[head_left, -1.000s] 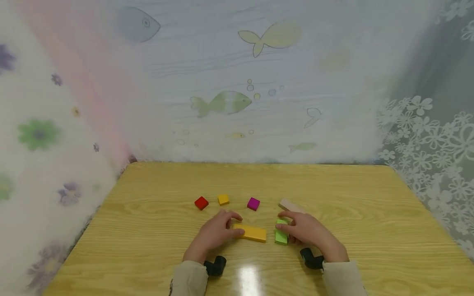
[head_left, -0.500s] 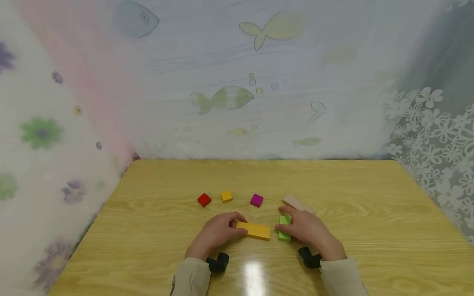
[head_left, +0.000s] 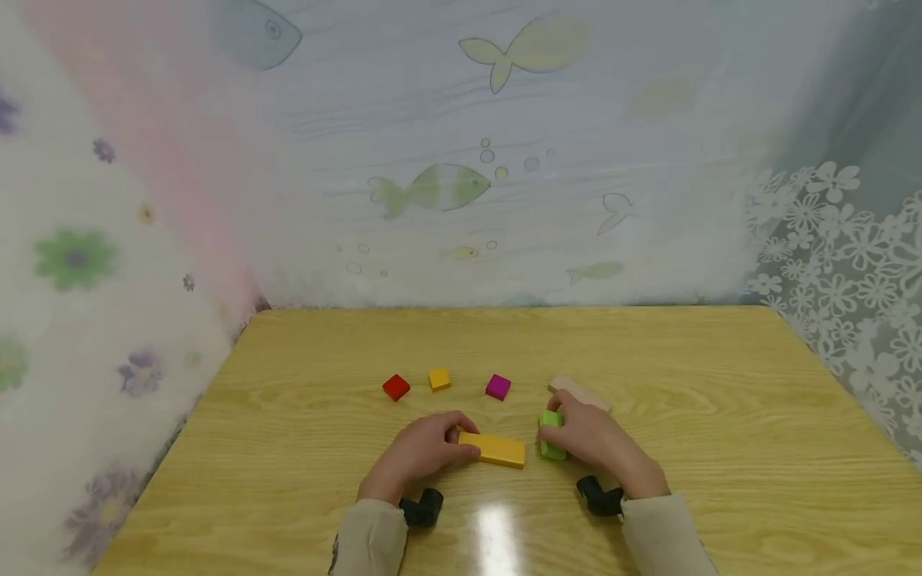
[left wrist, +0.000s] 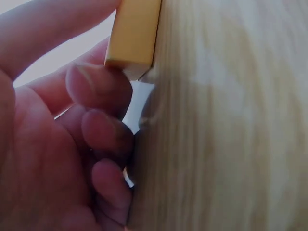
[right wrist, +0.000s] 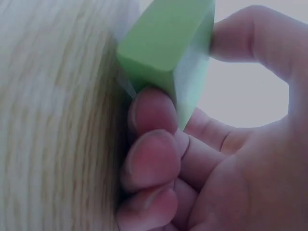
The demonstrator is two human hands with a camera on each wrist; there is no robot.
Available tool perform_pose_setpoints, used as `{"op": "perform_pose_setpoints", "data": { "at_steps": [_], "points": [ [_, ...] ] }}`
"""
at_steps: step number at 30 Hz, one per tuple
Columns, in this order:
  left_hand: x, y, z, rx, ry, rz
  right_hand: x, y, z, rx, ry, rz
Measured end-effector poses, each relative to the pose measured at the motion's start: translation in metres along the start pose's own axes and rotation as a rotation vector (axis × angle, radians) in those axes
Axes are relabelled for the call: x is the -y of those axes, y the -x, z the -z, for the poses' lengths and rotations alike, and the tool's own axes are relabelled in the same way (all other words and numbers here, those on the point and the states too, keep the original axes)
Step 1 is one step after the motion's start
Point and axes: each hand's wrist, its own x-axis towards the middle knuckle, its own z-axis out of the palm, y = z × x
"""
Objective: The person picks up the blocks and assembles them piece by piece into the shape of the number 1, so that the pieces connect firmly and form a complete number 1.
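A long orange-yellow block (head_left: 497, 450) lies flat on the table in the head view. My left hand (head_left: 423, 448) pinches its left end between thumb and fingers; in the left wrist view curled fingertips (left wrist: 98, 89) sit right at the end of the block (left wrist: 134, 33). To the right, my right hand (head_left: 594, 432) pinches a light green block (head_left: 551, 446). In the right wrist view this green block (right wrist: 161, 41) is tilted, with the thumb on one side and curled fingers (right wrist: 153, 115) below it. A short gap separates the two blocks.
Beyond the hands, a red block (head_left: 396, 387), a small yellow block (head_left: 439, 379) and a magenta block (head_left: 498, 387) lie in a loose row. A pale wooden block (head_left: 576, 392) lies just behind the right hand, partly covered by it. A patterned curtain (head_left: 432, 240) borders the table.
My right hand's fingers have drawn in around the green block, which has gone from lying flat to tilted and moved slightly away from me. My left hand stays on the yellow block.
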Motion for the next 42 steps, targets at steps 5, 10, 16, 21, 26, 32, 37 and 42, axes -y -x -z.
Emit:
{"op": "perform_pose_setpoints", "data": {
  "at_steps": [5,10,16,21,26,32,37,42],
  "points": [
    [-0.001,0.002,-0.001,0.027,-0.020,-0.006,-0.005,0.001,0.002,0.012,-0.097,0.016],
    [-0.009,0.006,0.001,0.065,-0.035,-0.019,-0.012,0.001,0.006,0.077,-0.251,0.054],
    [-0.020,0.006,-0.008,0.093,-0.052,-0.033,-0.020,0.002,0.012,0.110,-0.313,0.119],
    [-0.024,0.010,-0.016,0.050,-0.062,-0.015,-0.020,-0.001,0.008,0.112,-0.301,0.137],
    [-0.020,0.011,-0.017,0.030,-0.058,0.005,-0.013,-0.005,0.004,0.081,-0.269,0.115],
    [-0.017,0.011,-0.019,0.054,-0.057,0.006,-0.004,-0.005,-0.004,0.034,-0.214,0.061],
    [-0.018,0.008,-0.018,0.076,-0.056,0.016,0.008,-0.003,-0.011,-0.023,-0.136,0.066],
    [-0.019,0.005,-0.017,0.096,-0.066,0.019,0.018,-0.003,-0.020,-0.049,-0.087,0.096]
  ]
}}
